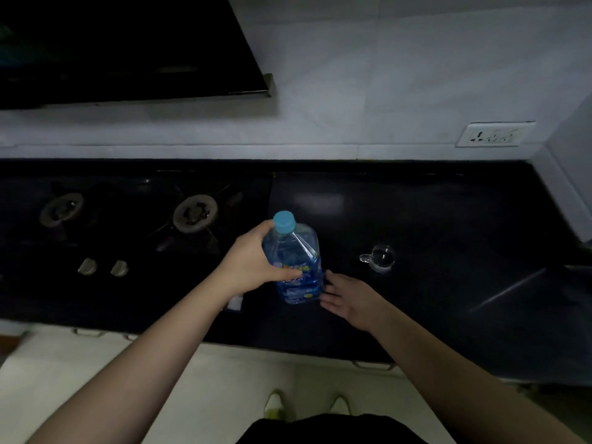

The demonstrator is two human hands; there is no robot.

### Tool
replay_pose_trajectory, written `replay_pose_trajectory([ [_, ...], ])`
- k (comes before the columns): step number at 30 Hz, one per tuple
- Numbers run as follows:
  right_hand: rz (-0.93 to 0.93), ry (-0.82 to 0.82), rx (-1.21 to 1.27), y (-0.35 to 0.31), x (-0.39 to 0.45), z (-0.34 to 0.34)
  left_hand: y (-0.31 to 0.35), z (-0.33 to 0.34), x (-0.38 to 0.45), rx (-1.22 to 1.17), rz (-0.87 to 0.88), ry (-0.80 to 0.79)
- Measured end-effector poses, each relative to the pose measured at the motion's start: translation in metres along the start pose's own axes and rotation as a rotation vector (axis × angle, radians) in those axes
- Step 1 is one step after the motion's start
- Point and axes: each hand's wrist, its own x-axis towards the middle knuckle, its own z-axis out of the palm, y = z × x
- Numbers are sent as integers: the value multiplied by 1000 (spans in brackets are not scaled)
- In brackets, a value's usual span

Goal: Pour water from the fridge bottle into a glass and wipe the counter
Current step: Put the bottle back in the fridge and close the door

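A clear water bottle with a blue label and a light blue cap stands upright on the black counter, cap on. My left hand wraps around its left side. My right hand is beside the bottle's lower right, fingers spread, fingertips at or near the label. A small clear glass cup with a handle stands on the counter to the right of the bottle. A small white thing, partly hidden under my left wrist, lies on the counter.
A black gas hob with two burners and two knobs fills the counter's left part. A dark hood hangs above it. A wall socket sits at the back right. A grey wall corner juts in on the right.
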Motion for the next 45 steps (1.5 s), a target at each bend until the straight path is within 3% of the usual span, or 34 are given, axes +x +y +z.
replay_pose_trajectory([
  [15, 138, -199, -288, 32, -15, 56, -18, -15, -115, 48, -137, 256],
  [22, 216, -393, -430, 68, -28, 107, -36, -29, -194, 47, -259, 434],
  [34, 245, -524, -709, 191, -101, 184, -61, -24, -381, -3, -438, 704],
  [45, 326, -659, -933, 317, -174, 216, -69, 13, -547, 3, -569, 902],
])
